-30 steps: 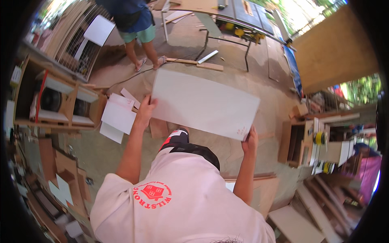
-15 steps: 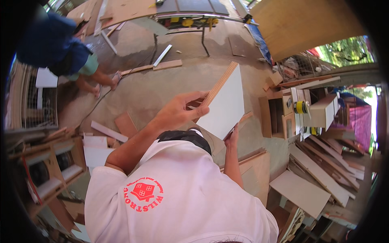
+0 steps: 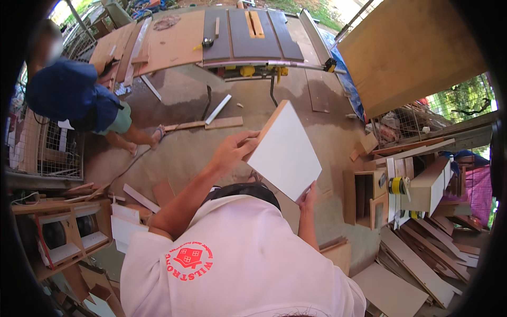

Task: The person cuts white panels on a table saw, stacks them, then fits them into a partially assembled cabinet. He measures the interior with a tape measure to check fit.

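A white-faced board (image 3: 288,154) with a bare wood edge is held tilted in front of my body. My left hand (image 3: 236,150) grips its left edge, with the fingers partly hidden behind the board. At its lower right corner, my right hand (image 3: 308,196) holds on from below, and some of those fingers are out of sight.
A table saw (image 3: 243,47) with a dark top stands ahead, a tape measure (image 3: 207,43) on it. A co-worker in a blue shirt (image 3: 68,95) is at the far left. Wood offcuts (image 3: 224,122) lie on the floor, and stacked panels (image 3: 417,261) fill the right.
The board has turned so its white face shows more fully and its edge less. My view has tilted up, showing more of the saw and the co-worker. Both hands keep their hold.
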Available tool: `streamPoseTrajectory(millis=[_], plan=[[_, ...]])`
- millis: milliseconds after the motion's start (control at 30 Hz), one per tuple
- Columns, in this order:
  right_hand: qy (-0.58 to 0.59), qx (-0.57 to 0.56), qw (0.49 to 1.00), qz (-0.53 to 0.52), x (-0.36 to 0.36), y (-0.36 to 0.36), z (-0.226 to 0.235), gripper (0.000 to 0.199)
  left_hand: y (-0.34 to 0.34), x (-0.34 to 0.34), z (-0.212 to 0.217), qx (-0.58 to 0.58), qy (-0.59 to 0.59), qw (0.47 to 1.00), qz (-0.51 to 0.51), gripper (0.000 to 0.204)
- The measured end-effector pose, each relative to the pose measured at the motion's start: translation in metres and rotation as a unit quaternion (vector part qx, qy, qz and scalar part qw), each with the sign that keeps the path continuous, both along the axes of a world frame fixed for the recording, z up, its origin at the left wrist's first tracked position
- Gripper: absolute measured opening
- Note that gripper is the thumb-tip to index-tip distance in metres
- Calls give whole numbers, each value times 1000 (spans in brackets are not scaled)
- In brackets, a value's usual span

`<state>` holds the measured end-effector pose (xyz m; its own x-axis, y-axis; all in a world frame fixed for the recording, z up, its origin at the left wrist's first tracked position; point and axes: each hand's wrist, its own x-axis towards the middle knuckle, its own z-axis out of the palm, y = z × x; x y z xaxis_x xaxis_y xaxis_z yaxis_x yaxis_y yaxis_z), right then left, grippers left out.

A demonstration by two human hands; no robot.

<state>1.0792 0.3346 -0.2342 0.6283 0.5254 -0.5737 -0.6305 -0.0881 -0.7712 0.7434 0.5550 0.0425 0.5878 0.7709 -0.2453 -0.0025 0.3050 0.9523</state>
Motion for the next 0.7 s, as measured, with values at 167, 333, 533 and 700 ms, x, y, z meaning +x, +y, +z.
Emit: streamPoseTrajectory(millis=[167,333,533,700], plan=[[-172,-199,964,23,60,76,32,50,53,3,-54,-62,25,994,91,39],[-320,-179,927,75,106,148,44,46,65,7,-112,-96,99,980,142,49],[-436,-244,838,221,140,260,46,37,105,8,-169,-128,77,976,156,51],[-269,-77,917,284,194,354,11,29,184,14,-227,-141,9,971,195,49]])
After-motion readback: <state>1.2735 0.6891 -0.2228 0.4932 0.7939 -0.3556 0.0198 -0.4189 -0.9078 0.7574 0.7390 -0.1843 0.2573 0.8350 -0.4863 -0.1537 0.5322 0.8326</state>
